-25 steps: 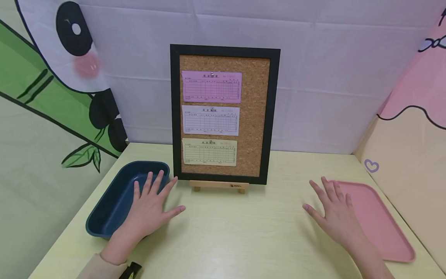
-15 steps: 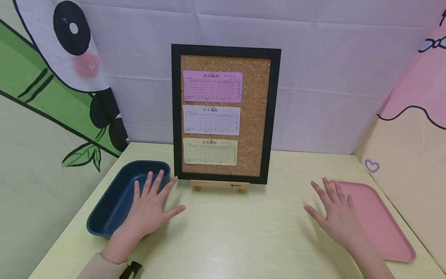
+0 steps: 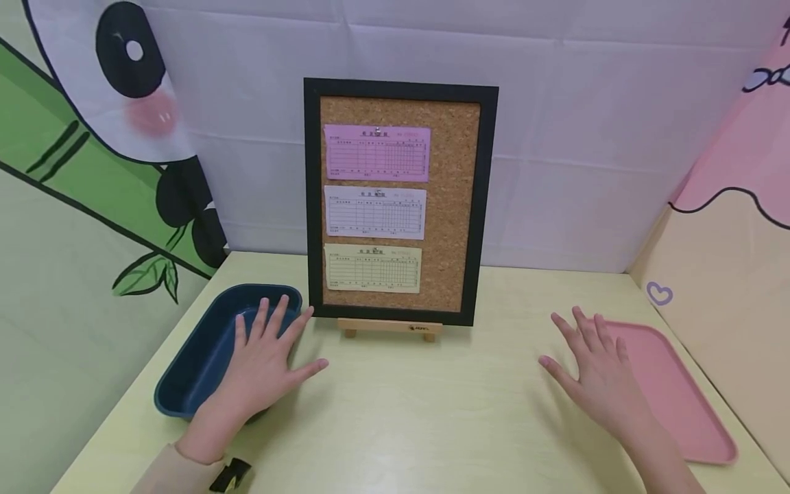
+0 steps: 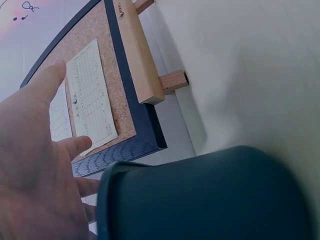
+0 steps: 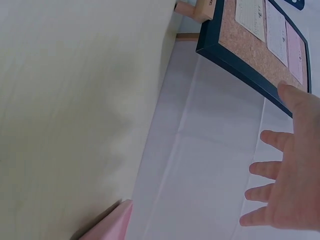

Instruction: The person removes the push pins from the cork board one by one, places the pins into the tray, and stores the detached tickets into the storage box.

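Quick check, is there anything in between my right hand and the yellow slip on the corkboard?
Nothing visible stands in the way. From your right hand, the path to the yellow slip crosses the table and the black frame edging the corkboard, which doesn't cover the slip.

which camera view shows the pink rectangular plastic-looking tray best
The head view: most of the pink rectangular plastic-looking tray shows from above, partly covered by the right hand. The right wrist view catches only a piece at the bottom; the left wrist view shows none.
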`<state>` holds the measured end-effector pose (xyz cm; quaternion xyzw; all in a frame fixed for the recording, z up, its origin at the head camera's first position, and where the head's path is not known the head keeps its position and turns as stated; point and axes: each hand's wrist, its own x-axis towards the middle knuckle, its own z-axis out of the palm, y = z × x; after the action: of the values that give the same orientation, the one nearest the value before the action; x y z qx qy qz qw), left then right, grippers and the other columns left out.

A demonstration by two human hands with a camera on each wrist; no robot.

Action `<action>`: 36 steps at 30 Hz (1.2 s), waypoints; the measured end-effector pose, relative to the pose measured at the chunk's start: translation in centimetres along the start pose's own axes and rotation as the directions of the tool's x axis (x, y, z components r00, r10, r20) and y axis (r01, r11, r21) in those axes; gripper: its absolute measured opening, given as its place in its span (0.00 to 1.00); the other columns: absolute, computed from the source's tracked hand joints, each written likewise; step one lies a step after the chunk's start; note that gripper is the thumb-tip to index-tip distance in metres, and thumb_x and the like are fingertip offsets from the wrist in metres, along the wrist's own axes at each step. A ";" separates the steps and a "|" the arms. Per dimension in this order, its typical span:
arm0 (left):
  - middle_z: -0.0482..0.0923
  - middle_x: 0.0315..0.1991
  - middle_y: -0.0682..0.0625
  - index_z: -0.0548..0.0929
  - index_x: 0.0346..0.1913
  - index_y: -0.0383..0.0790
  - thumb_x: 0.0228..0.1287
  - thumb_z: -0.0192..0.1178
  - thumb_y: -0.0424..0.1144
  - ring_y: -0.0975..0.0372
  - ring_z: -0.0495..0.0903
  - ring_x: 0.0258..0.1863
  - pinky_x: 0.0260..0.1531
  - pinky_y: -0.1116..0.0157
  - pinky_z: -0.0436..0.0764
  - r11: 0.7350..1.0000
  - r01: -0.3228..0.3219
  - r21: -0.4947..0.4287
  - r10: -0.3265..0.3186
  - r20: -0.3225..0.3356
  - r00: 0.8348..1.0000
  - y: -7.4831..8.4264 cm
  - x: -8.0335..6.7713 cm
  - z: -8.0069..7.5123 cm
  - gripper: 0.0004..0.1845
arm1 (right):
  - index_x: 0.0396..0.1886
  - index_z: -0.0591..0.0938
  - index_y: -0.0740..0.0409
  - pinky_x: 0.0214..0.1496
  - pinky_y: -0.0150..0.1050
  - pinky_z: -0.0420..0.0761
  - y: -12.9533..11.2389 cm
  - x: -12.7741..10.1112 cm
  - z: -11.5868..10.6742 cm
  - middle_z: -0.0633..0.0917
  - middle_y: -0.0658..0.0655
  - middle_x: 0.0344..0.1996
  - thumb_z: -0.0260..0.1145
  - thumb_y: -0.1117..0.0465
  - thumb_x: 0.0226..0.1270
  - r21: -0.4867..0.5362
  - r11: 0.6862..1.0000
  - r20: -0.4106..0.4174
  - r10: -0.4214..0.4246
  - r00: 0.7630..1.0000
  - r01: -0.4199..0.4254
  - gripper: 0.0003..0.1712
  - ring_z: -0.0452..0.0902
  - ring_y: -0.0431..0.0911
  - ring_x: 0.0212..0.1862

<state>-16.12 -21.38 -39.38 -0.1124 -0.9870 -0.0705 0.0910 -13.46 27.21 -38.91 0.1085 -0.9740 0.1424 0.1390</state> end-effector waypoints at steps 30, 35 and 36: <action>0.40 0.75 0.40 0.51 0.74 0.56 0.53 0.60 0.66 0.44 0.36 0.74 0.63 0.34 0.37 0.994 -0.105 -0.042 0.087 -0.309 0.947 3.0 5.3 -7.9 0.49 | 0.73 0.57 0.42 0.64 0.63 0.59 -6.4 7.5 -7.4 0.56 0.57 0.73 0.63 0.46 0.64 0.105 0.980 -0.280 -0.135 0.950 0.170 0.40 0.48 0.55 0.73; 0.41 0.75 0.41 0.52 0.73 0.57 0.53 0.63 0.63 0.44 0.39 0.73 0.64 0.35 0.38 0.987 -0.134 -0.087 0.091 -0.380 0.920 3.6 7.1 -8.9 0.48 | 0.71 0.61 0.46 0.62 0.60 0.65 -7.7 9.5 -8.1 0.64 0.55 0.70 0.65 0.52 0.62 0.118 0.952 -0.426 -0.209 0.880 0.283 0.39 0.57 0.54 0.70; 0.42 0.75 0.41 0.52 0.73 0.57 0.53 0.63 0.63 0.44 0.40 0.73 0.64 0.35 0.38 0.986 -0.136 -0.094 0.089 -0.394 0.915 3.7 7.4 -9.1 0.48 | 0.71 0.62 0.47 0.63 0.58 0.64 -8.0 9.9 -8.2 0.65 0.55 0.69 0.65 0.53 0.62 0.122 0.943 -0.451 -0.226 0.863 0.311 0.38 0.58 0.54 0.70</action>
<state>-20.86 -17.70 -28.59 -0.1582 -0.9352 -0.1451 0.2817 -18.74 20.57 -26.41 0.2221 -0.8760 0.2344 0.3583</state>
